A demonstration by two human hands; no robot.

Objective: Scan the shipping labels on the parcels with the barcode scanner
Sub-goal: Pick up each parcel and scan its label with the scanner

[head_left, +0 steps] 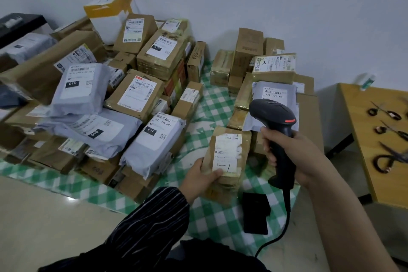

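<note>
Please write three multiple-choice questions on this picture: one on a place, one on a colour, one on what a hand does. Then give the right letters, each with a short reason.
1. Where do the scissors lie?
A. on a shelf
B. on the wooden table
C. in a drawer

2. Which colours has the cloth under the parcels?
A. red and white
B. plain blue
C. green and white

3. What does the left hand do?
A. grips a brown parcel
B. holds scissors
C. hangs empty

1 B: they lie on the tabletop at the right.
2 C: green and white checks show between the piles.
3 A: its fingers curl round the parcel; the right hand grips the scanner.
</note>
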